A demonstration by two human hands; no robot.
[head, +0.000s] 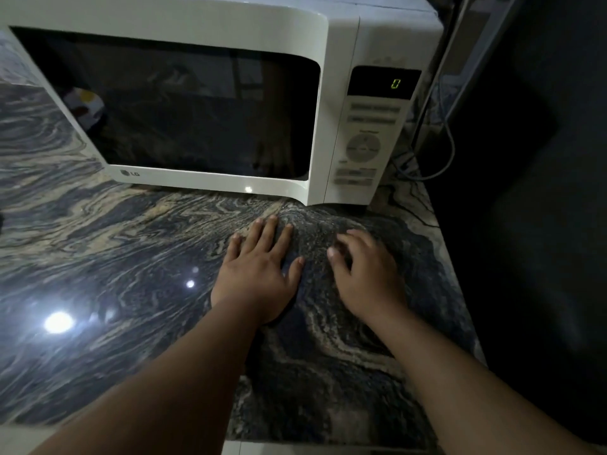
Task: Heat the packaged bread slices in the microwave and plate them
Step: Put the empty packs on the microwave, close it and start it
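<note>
A white microwave (341,93) stands at the back of the dark swirled stone counter (115,251), its door shut and its dark window showing only reflections. Its display (395,83) reads a green 0 above the button panel (363,147). My left hand (259,274) lies flat on the counter just in front of the door, fingers spread, holding nothing. My right hand (364,270) rests beside it, below the button panel, fingers slightly curled and apart, empty. No bread package or plate is in view.
The counter's right edge (456,284) drops off into a dark gap. Cables (440,165) hang behind the microwave's right side. Bright light reflections (57,321) sit on the counter at the left.
</note>
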